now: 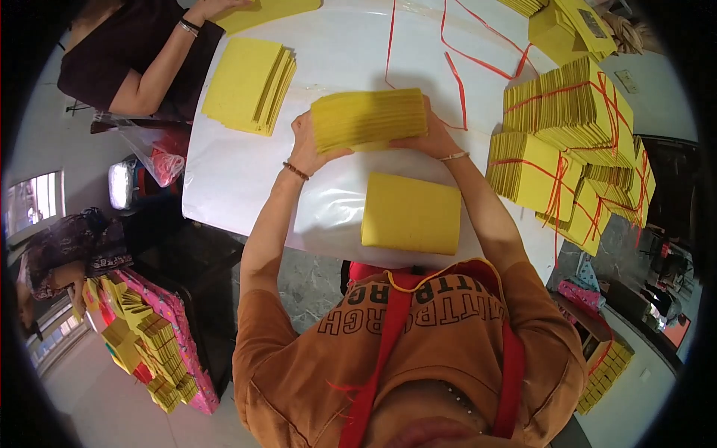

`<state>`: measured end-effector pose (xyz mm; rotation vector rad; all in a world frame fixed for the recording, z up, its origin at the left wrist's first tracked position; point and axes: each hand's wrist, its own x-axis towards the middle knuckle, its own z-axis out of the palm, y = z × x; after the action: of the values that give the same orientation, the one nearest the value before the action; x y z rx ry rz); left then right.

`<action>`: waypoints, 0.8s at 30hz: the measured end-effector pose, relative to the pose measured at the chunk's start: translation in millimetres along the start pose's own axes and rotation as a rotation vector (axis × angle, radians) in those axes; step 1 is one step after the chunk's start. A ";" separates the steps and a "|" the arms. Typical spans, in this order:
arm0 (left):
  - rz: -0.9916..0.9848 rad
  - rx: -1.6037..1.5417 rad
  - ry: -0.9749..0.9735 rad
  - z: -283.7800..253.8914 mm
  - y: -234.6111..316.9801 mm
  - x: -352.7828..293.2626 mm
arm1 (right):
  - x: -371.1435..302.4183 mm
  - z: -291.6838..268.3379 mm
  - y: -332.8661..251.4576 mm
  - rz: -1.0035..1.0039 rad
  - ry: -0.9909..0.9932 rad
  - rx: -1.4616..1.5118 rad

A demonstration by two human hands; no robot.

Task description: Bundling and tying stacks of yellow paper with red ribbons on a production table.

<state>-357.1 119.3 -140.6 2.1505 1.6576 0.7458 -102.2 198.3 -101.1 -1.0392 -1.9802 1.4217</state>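
Observation:
Between my two hands, above the white-covered table point(258, 168), is a thick stack of yellow paper pieces point(367, 119), its layered edges facing me. My left hand point(308, 143) grips the left end, with the thumb along the lower side. At the other end my right hand point(429, 138) is closed around the stack, its fingers partly hidden behind it. Closer to my body, a second yellow stack point(412, 214) lies flat near the table's front edge, touched by neither hand. Whether the pieces are envelopes or folded sheets, I cannot tell.
Bundles of yellow paper tied with red ribbon point(556, 160) are piled at the right. Loose red ribbon point(457, 89) lies beyond my hands. More yellow stacks point(243, 86) rest at the left, near a co-worker's arm point(160, 75). Another person stands by yellow bundles point(153, 336) at lower left.

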 end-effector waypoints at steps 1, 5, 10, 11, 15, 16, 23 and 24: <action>-0.004 0.004 0.005 1.2 -3.7 -1.8 | 3.6 0.5 1.5 -0.003 0.005 0.029; -0.033 0.026 -0.012 4.8 -11.8 -5.2 | 4.6 3.2 4.6 -0.012 -0.017 0.034; 0.007 -0.080 -0.075 -5.8 -8.6 -6.1 | 1.9 1.8 4.8 0.016 -0.044 0.125; 0.015 -0.061 -0.060 -4.1 -12.4 -7.3 | 2.6 2.7 4.1 0.014 -0.049 0.128; 0.056 0.015 -0.001 -11.7 -4.6 -1.5 | 7.8 -0.4 10.2 -0.108 -0.019 -0.023; 0.050 0.016 -0.001 -10.4 -6.1 -4.0 | 8.4 0.9 11.8 -0.190 -0.006 -0.143; -0.125 -0.239 -0.095 -16.3 -2.7 5.4 | 21.0 -3.4 9.3 -0.063 -0.026 0.026; -0.222 -0.482 -0.135 -19.0 -1.3 4.4 | 20.0 -4.4 1.9 -0.034 -0.027 0.083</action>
<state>-368.3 122.8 -125.1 1.6185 1.4366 0.8131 -110.1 217.2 -102.2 -0.9508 -1.9306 1.4935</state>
